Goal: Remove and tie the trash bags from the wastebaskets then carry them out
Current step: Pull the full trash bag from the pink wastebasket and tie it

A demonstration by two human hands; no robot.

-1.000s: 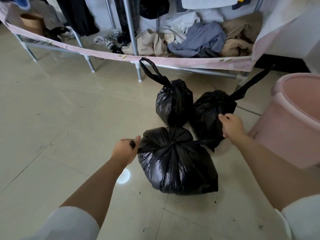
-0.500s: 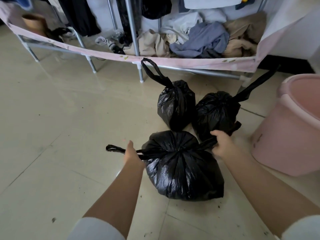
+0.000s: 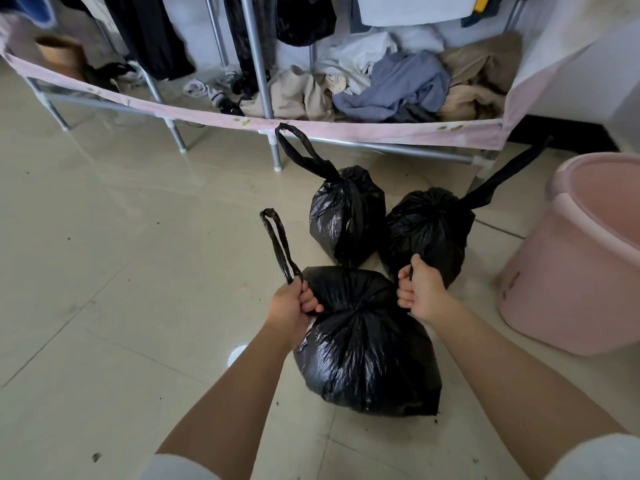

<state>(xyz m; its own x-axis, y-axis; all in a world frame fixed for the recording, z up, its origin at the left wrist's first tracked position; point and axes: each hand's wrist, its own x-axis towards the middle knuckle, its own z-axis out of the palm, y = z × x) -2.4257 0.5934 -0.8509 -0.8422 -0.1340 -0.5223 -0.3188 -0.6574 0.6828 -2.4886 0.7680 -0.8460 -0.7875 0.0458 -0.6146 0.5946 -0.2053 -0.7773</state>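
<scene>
Three black trash bags stand on the tiled floor. The nearest trash bag [image 3: 367, 355] is the largest, its mouth gathered shut. My left hand [image 3: 291, 308] grips its left drawstring, whose loop [image 3: 278, 244] sticks up past my fist. My right hand [image 3: 420, 294] grips the drawstring on the bag's right side. Behind it stand a second tied bag [image 3: 346, 216] with an upright handle loop and a third tied bag [image 3: 429, 230] with its strap stretching up to the right.
A pink wastebasket [image 3: 568, 278] without a liner stands at the right. A clothes rack [image 3: 270, 84] with a pink fabric edge, hanging garments and piled clothes [image 3: 391, 84] runs along the back. Open tiled floor [image 3: 104, 271] lies to the left.
Both hands have drawn closer to the top of the nearest bag. The left drawstring loop, lying out sideways before, now stands upright above my left fist. The view moved a little nearer.
</scene>
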